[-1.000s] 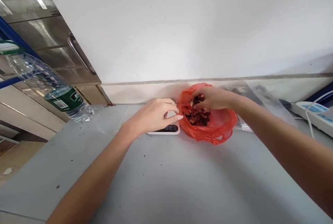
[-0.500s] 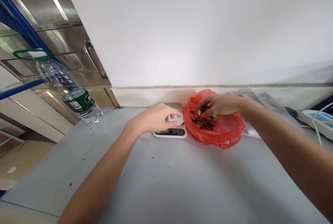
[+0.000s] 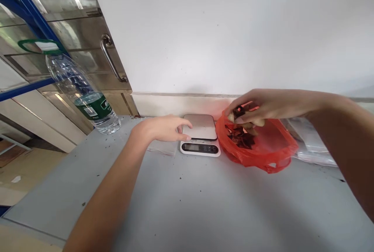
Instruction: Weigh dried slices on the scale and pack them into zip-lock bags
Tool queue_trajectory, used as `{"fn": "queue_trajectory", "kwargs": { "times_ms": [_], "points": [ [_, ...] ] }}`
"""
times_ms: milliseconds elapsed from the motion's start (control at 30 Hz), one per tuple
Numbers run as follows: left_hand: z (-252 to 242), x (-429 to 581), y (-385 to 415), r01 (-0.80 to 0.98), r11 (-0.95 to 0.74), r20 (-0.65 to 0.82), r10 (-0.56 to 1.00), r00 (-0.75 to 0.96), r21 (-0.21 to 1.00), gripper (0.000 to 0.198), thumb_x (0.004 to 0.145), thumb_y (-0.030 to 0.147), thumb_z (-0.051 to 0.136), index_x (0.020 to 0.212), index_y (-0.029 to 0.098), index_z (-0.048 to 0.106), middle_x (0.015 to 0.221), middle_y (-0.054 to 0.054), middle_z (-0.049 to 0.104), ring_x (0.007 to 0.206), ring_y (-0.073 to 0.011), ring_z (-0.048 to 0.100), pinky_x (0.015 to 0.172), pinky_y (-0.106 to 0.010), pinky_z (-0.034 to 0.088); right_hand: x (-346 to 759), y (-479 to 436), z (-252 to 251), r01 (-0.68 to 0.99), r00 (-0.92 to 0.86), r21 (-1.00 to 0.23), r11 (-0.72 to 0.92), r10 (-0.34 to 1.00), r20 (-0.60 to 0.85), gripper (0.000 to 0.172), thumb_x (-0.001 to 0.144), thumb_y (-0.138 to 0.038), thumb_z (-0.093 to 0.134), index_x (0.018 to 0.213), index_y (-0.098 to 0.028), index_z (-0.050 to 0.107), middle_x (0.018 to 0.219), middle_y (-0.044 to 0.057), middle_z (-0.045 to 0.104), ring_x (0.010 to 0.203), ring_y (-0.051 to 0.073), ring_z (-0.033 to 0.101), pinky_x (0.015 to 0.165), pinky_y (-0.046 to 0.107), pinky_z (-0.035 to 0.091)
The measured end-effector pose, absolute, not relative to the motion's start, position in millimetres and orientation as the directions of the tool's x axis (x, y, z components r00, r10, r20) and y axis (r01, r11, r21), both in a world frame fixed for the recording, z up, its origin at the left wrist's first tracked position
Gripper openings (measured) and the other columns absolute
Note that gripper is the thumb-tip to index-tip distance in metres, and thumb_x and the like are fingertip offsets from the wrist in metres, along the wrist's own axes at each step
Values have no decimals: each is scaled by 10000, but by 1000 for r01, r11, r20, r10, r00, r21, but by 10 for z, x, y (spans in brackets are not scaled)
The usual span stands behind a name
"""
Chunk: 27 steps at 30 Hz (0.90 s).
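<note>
A white digital kitchen scale [image 3: 200,127] with a bare metal plate lies against the wall. At its left edge my left hand [image 3: 166,128] hovers, thumb and fingers apart with nothing between them. To the right of the scale stands an open red plastic bag [image 3: 263,160], holding dark reddish-brown dried pieces [image 3: 240,138]. Over the bag's mouth my right hand [image 3: 257,107] pinches a few of these dark dried pieces [image 3: 238,112]; their exact kind is hard to make out. The fingertips partly hide what they hold.
A large water bottle [image 3: 95,105] with a green handle stands at the table's left back corner. Clear zip bags [image 3: 312,146] lie right of the red bag, and another clear bag [image 3: 163,147] lies left of the scale. Dark crumbs dot the grey table [image 3: 187,213].
My right hand has risen from inside the red bag with dried pieces in its fingers. My left hand has drawn left off the scale, uncovering the plate and display. The view has shifted slightly.
</note>
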<state>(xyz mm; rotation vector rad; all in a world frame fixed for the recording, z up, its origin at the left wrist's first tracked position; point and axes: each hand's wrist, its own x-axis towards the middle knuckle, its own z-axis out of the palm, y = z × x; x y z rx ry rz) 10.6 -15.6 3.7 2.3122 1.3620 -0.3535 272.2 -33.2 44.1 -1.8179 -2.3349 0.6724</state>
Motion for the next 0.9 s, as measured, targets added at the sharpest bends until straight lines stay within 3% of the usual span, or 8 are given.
{"fn": "queue_trajectory", "kwargs": {
  "times_ms": [100,267,467,633,900],
  "points": [
    [31,1,-105,902,-379,-422,797,432,207,590,970,581,510,1508,344,558,1385,-62,714,1085,-270,717,846,-315,511,2505,-234,468,870,-333,-461,176,899,-284,282,841,-191,655,1063,-279,806,672,-3,720,583,186,668,587,296,498],
    [33,-179,-53,938,-312,-434,832,346,150,591,959,582,493,1488,334,576,1382,-68,718,1067,-278,719,812,-304,519,2148,-41,267,853,-398,-461,246,877,-269,418,858,-127,646,1251,-230,745,665,-5,734,664,175,680,621,272,458],
    [11,-264,-10,959,-252,-460,841,284,131,627,956,581,493,1525,321,541,1422,-82,692,1106,-283,710,865,-316,518,1973,130,-141,882,-335,-424,204,905,-262,387,875,-116,657,1218,-254,769,817,24,766,704,165,688,621,249,485],
    [-59,-184,-1,940,-302,-458,821,340,157,594,955,545,502,1511,339,544,1370,-68,722,1069,-270,720,811,-299,520,1969,150,-275,887,-312,-422,187,917,-247,337,897,-86,641,1179,-221,764,1011,68,805,810,186,722,648,251,510],
    [-198,16,2,910,-341,-416,811,413,238,409,970,565,523,1214,280,684,1261,-84,738,886,-248,713,647,-290,486,2018,11,-208,883,-284,-452,128,912,-296,404,982,-211,605,1380,-225,669,1148,89,797,936,209,731,720,263,525]
  ]
}}
